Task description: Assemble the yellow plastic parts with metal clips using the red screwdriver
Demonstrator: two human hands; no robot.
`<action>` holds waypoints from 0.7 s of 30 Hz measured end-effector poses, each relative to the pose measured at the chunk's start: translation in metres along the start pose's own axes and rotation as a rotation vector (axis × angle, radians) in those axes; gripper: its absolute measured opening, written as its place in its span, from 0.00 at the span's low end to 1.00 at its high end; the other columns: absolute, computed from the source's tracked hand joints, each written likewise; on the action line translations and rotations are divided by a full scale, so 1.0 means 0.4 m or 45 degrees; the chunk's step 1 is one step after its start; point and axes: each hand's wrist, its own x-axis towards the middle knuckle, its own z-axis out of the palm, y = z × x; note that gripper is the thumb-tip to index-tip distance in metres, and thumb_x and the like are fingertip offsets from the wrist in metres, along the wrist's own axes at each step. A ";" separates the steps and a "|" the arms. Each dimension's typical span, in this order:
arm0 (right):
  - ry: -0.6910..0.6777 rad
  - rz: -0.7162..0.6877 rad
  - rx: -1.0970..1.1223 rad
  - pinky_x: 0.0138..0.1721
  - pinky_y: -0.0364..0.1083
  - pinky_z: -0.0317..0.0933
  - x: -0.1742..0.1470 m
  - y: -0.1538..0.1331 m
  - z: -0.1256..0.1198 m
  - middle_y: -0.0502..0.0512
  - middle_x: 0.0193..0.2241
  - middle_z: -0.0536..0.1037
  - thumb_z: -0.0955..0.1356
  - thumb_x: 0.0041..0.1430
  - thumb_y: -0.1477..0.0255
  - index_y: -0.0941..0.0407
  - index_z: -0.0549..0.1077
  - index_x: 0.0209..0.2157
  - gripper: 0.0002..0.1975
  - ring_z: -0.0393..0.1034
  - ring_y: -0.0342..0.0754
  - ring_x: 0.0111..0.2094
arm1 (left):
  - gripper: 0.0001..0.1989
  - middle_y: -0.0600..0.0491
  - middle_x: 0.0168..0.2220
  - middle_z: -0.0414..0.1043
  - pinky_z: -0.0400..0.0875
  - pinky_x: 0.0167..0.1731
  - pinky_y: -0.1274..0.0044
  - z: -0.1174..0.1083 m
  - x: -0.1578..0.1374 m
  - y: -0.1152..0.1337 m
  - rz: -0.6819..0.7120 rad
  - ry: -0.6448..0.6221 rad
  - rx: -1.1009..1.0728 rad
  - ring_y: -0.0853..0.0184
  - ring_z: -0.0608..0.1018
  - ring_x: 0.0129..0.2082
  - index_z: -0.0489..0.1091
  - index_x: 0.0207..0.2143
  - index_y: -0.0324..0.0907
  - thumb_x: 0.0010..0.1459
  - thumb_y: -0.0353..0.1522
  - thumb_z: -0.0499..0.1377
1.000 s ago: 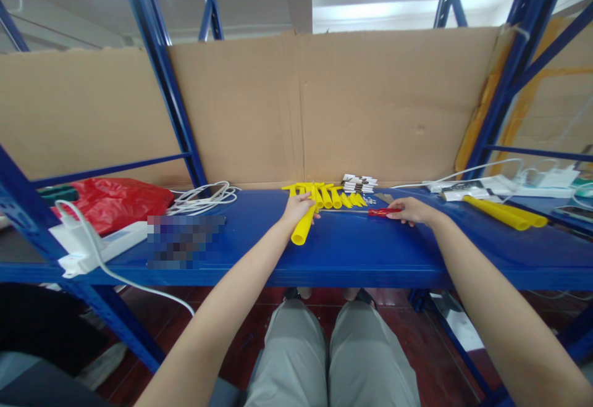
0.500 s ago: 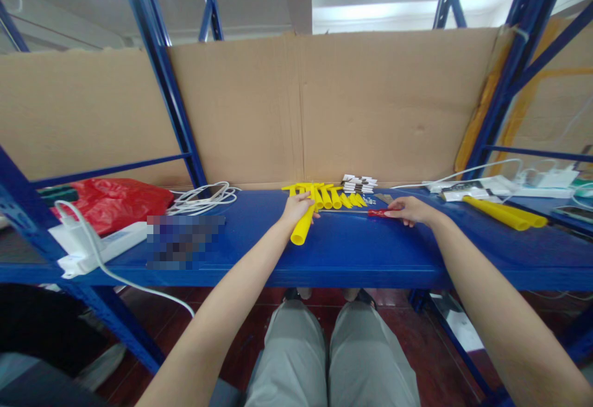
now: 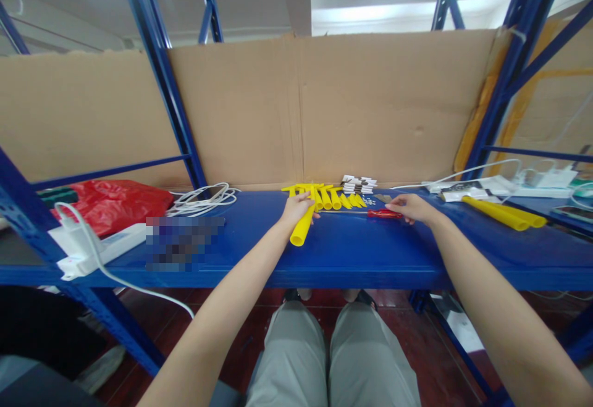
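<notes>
My left hand is closed around a yellow tube, whose open round end points toward me. At the handle's right end, the fingers of my right hand pinch a red-handled screwdriver. Its long thin shaft runs left toward the yellow tube in my left hand; I cannot make out where the tip meets it. Just beyond my hands lies a row of yellow tubes with cross-pieces. Small yellow pointed pieces and tiny metal bits lie to their right.
A stack of white-and-black pieces sits against the cardboard wall. Two more yellow tubes lie at right near a power strip. At left are a red plastic bag, coiled white cable and another power strip.
The fingers of my right hand have slid slightly right along the screwdriver, so more of its red handle shows. My left hand and its tube stay nearly still.
</notes>
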 end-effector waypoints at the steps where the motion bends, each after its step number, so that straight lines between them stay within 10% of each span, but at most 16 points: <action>1: 0.022 0.006 -0.011 0.16 0.40 0.61 -0.001 -0.003 0.000 0.48 0.14 0.70 0.69 0.58 0.66 0.61 0.76 0.37 0.12 0.62 0.40 0.13 | 0.29 0.43 0.38 0.76 0.65 0.14 0.83 0.000 0.000 0.000 0.004 0.000 -0.002 0.72 0.76 0.18 0.58 0.64 0.34 0.59 0.23 0.55; 15: 0.488 -0.374 -0.427 0.38 0.45 0.63 0.029 -0.012 0.030 0.63 0.40 0.80 0.62 0.62 0.69 0.58 0.77 0.37 0.14 0.75 0.53 0.41 | 0.24 0.42 0.38 0.77 0.66 0.13 0.82 0.005 -0.003 0.003 0.020 0.024 -0.038 0.72 0.76 0.16 0.64 0.58 0.30 0.58 0.22 0.56; 21: 0.208 -0.783 -0.602 0.37 0.43 0.60 0.018 -0.138 0.062 0.59 0.34 0.81 0.61 0.62 0.73 0.57 0.76 0.33 0.12 0.74 0.49 0.37 | 0.20 0.45 0.33 0.77 0.67 0.13 0.83 0.007 -0.008 0.009 0.006 0.002 -0.101 0.72 0.75 0.16 0.67 0.54 0.30 0.58 0.21 0.56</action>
